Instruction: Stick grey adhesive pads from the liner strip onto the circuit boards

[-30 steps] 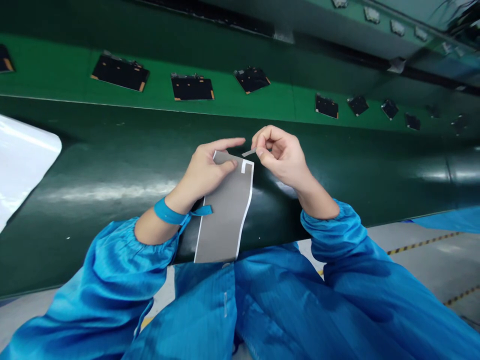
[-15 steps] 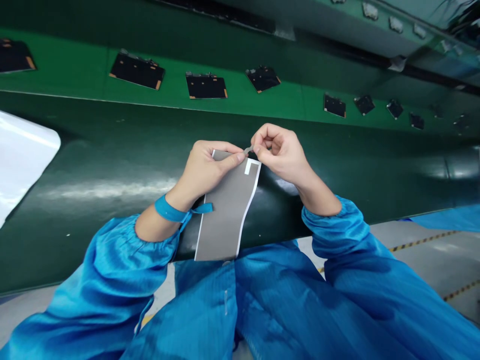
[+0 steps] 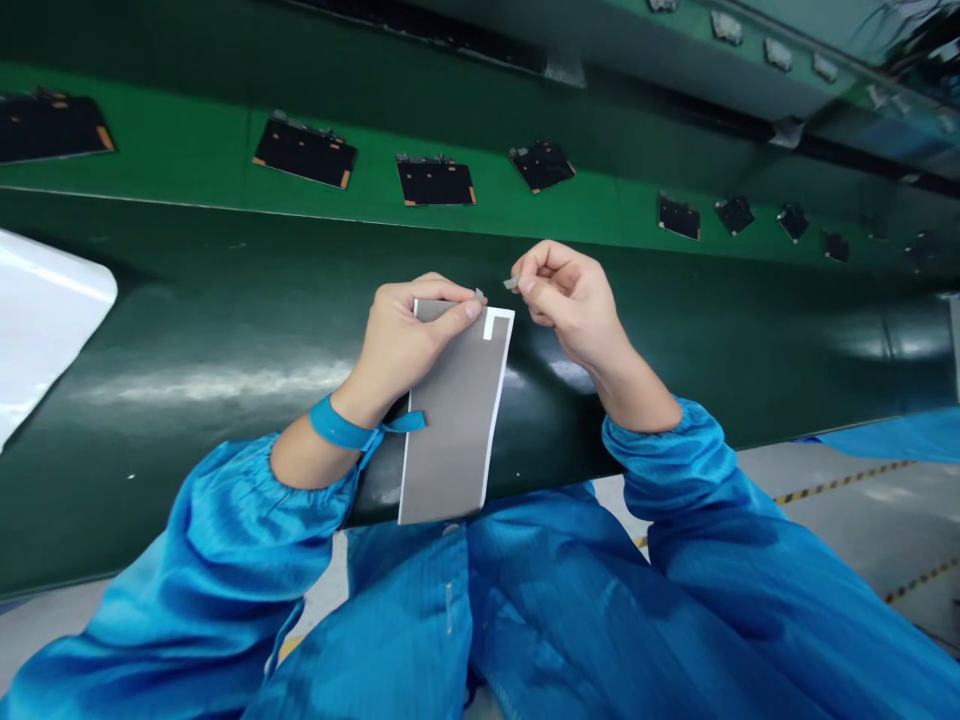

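Note:
A long grey sheet with white edges (image 3: 454,430) hangs down toward my lap, and its upper right corner shows a white L-shaped patch. My left hand (image 3: 409,325) pinches the sheet's top edge between thumb and fingers. A tiny grey piece pokes up at that thumb tip. Just right of the sheet and apart from it, my right hand (image 3: 566,295) pinches a small grey sticker-like piece (image 3: 511,284) between thumb and forefinger. A blue strap (image 3: 341,425) circles my left wrist, its loose end lying over the sheet's left edge.
Several black flat panels with orange corners (image 3: 436,182) lie along a bright green strip (image 3: 225,190) beyond the dark green work surface (image 3: 225,300). On the left lies a glossy white sheet (image 3: 45,320). Small pale parts (image 3: 726,28) line the far upper right.
My right hand has moved slightly up and right, and the small grey piece has come away from the sheet's corner. The panels have shifted rightward in view.

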`<state>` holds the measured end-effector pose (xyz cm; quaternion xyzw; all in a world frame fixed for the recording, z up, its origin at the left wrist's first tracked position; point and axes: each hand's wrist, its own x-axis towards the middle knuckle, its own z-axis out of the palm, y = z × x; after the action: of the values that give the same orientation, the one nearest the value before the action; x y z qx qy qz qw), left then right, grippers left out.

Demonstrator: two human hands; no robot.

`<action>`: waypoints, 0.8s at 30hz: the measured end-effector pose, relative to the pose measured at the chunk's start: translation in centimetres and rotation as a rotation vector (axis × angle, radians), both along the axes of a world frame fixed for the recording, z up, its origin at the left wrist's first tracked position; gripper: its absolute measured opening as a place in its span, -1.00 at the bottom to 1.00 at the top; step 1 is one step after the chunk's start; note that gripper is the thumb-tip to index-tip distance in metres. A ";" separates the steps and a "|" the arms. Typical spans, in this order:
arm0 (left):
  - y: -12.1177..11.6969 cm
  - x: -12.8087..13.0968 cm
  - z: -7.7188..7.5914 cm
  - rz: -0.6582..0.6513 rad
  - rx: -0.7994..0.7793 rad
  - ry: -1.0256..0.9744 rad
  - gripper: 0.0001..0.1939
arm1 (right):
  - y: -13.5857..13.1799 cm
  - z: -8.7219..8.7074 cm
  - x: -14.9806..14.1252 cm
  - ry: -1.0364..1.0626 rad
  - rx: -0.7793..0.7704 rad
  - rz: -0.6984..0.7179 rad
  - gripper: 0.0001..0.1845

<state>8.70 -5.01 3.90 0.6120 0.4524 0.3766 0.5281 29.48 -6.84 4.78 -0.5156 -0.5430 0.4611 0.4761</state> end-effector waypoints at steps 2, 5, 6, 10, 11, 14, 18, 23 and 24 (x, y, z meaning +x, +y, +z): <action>-0.1 -0.1 0.1 -0.060 0.025 -0.066 -0.88 | 0.2 -0.2 0.2 0.014 -0.005 0.005 -0.61; -0.2 -0.3 0.4 -0.154 0.027 -0.113 -0.89 | 0.3 -0.4 0.5 0.032 -0.020 0.064 -0.62; -0.3 -0.4 0.4 -0.168 0.027 -0.111 -0.89 | 0.3 -0.4 0.5 0.031 -0.027 0.095 -0.62; -0.3 -0.4 0.2 -0.162 0.049 -0.084 -0.88 | 0.1 -0.2 0.3 -0.005 -0.043 0.161 -0.71; -0.3 -0.4 0.1 -0.156 0.057 -0.086 -0.87 | 0.1 -0.2 0.3 -0.012 -0.043 0.162 -0.73; -0.2 -0.4 -0.3 -0.131 0.068 -0.084 -0.87 | 0.1 -0.2 0.1 -0.015 -0.051 0.156 -0.76; -0.2 -0.3 -0.3 -0.102 0.056 -0.052 -0.88 | -0.2 -0.5 -0.6 -0.002 -0.061 0.138 -0.78; -0.2 -0.4 0.1 -0.070 0.041 -0.019 -0.86 | 0.7 -1.5 -0.2 -0.025 0.010 0.036 -0.72; -0.2 -0.5 0.1 -0.065 0.041 -0.021 -0.86 | 1.6 -1.5 0.8 -0.057 0.042 0.016 -0.69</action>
<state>8.23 -5.20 4.05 0.6333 0.4189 0.3747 0.5321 30.25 -5.23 3.24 -0.5142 -0.5697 0.4386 0.4676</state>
